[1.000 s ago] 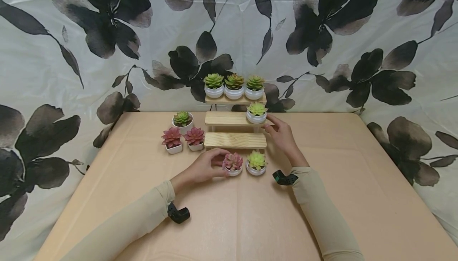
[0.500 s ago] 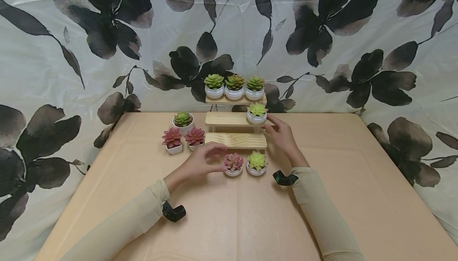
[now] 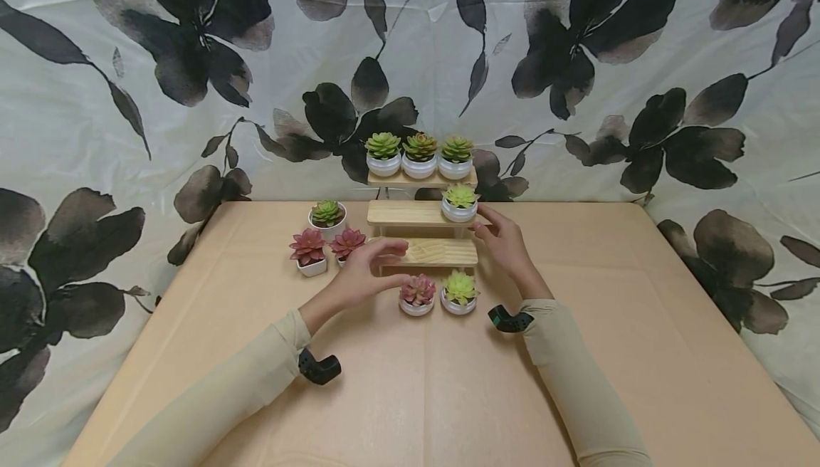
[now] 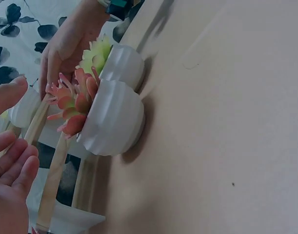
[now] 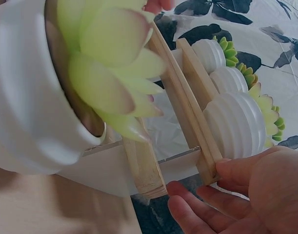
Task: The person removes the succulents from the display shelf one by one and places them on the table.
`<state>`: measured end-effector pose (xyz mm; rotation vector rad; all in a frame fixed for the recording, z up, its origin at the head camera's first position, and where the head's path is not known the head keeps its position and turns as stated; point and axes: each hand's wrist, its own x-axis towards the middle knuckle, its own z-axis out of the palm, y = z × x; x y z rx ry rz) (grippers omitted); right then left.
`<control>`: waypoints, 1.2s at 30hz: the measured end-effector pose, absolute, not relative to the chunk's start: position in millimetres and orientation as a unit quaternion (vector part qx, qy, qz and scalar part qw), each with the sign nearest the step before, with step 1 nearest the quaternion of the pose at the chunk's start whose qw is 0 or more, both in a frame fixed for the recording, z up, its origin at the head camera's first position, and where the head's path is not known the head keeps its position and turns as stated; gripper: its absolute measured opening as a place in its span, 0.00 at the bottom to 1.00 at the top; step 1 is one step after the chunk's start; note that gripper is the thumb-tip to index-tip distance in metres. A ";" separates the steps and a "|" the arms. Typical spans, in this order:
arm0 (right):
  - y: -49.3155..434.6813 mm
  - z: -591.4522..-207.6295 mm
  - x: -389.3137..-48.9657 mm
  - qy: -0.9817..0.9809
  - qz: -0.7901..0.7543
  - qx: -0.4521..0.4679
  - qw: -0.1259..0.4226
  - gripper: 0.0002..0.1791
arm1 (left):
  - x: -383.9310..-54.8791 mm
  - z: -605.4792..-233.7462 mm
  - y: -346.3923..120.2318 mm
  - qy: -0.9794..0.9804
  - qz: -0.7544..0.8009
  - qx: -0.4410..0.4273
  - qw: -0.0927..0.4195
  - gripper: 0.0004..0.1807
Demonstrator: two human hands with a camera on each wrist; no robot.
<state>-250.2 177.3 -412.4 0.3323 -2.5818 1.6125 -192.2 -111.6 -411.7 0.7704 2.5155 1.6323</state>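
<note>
Pink succulent (image 3: pixel 418 289) in white pot (image 3: pixel 416 309), left fingers (image 3: pixel 387 245) apart near it, right fingers (image 5: pixel 236 168) clamped on middle shelf (image 3: pixel 406 213)

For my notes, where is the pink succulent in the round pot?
In the head view, the pink succulent stands before the wooden stand, left of a green succulent.

I find a tan table (image 3: pixel 442 389) carrying a tiered stand (image 3: pixel 442 252); on the stand, three far succulents (image 3: pixel 420 155) and one pale succulent (image 3: pixel 460 205) at right. Left on the table: green succulent (image 3: pixel 327 215), two red succulents (image 3: pixel 308 248). Near: pink succulent (image 3: pixel 417 293), lime succulent (image 3: pixel 459 292).
</note>
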 end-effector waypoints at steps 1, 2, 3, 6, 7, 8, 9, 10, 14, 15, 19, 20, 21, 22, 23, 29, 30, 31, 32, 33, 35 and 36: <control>177.4 -412.5 -250.2 -0.842 0.526 0.111 0.042 0.26 | -193.0 -410.8 -110.9 0.811 0.531 0.245 0.022 0.32; 177.6 -412.7 -250.3 -0.842 0.526 0.114 0.044 0.26 | -193.6 -409.7 -110.3 0.808 0.536 0.244 0.021 0.32; 177.7 -412.8 -250.4 -0.842 0.525 0.117 0.046 0.26 | -194.3 -408.5 -109.5 0.805 0.542 0.242 0.020 0.32; 177.8 -413.1 -250.2 -0.840 0.527 0.121 0.045 0.26 | -196.2 -404.7 -106.6 0.798 0.555 0.233 0.019 0.30; 177.9 -413.0 -250.0 -0.839 0.528 0.122 0.045 0.26 | -196.9 -403.3 -105.5 0.797 0.558 0.229 0.017 0.30; 177.8 -412.9 -249.9 -0.839 0.528 0.121 0.044 0.26 | -197.7 -402.2 -104.4 0.795 0.562 0.227 0.015 0.29; 177.7 -412.9 -249.8 -0.839 0.529 0.121 0.044 0.26 | -198.6 -401.3 -103.1 0.795 0.564 0.223 0.013 0.29; 177.6 -412.8 -249.7 -0.838 0.529 0.121 0.044 0.26 | -199.5 -400.4 -101.8 0.794 0.566 0.221 0.011 0.28; 177.0 -412.8 -250.2 -0.837 0.530 0.124 0.049 0.25 | -203.7 -397.5 -97.5 0.794 0.571 0.209 0.003 0.28; 176.8 -413.0 -250.2 -0.838 0.530 0.125 0.049 0.25 | -204.7 -397.0 -96.6 0.796 0.570 0.205 0.003 0.29; 176.4 -413.2 -249.6 -0.841 0.526 0.119 0.044 0.26 | -209.9 -394.8 -93.2 0.799 0.568 0.196 0.005 0.29; 176.3 -413.0 -249.4 -0.841 0.526 0.116 0.042 0.26 | -211.7 -394.4 -92.1 0.798 0.570 0.196 0.005 0.29; 176.3 -413.0 -249.5 -0.842 0.526 0.115 0.041 0.26 | -213.1 -393.4 -90.9 0.797 0.571 0.197 0.005 0.30; 176.1 -412.8 -249.4 -0.842 0.526 0.114 0.041 0.26 | -214.5 -392.4 -89.8 0.796 0.573 0.197 0.004 0.30; 176.0 -412.3 -249.6 -0.842 0.526 0.114 0.041 0.26 | -215.9 -391.3 -88.6 0.794 0.575 0.198 0.003 0.30; 176.6 -411.3 -250.8 -0.841 0.528 0.114 0.041 0.26 | -221.8 -385.4 -81.7 0.797 0.571 0.197 0.005 0.31; 176.9 -411.5 -251.0 -0.842 0.527 0.112 0.041 0.26 | -222.6 -384.5 -80.4 0.800 0.568 0.195 0.006 0.31; 177.1 -411.7 -251.1 -0.842 0.526 0.111 0.041 0.26 | -223.6 -383.9 -79.0 0.801 0.567 0.195 0.007 0.31; 177.3 -411.9 -251.1 -0.843 0.526 0.110 0.042 0.26 | -224.4 -383.0 -77.8 0.801 0.566 0.194 0.008 0.31; 177.3 -412.0 -251.1 -0.843 0.525 0.110 0.041 0.26 | -225.3 -382.4 -76.5 0.802 0.566 0.193 0.009 0.32; 177.1 -411.9 -250.8 -0.843 0.525 0.109 0.041 0.26 | -227.3 -381.6 -73.7 0.801 0.566 0.193 0.012 0.34; 176.9 -411.8 -250.6 -0.842 0.526 0.109 0.040 0.26 | -228.3 -381.4 -72.3 0.802 0.565 0.193 0.013 0.35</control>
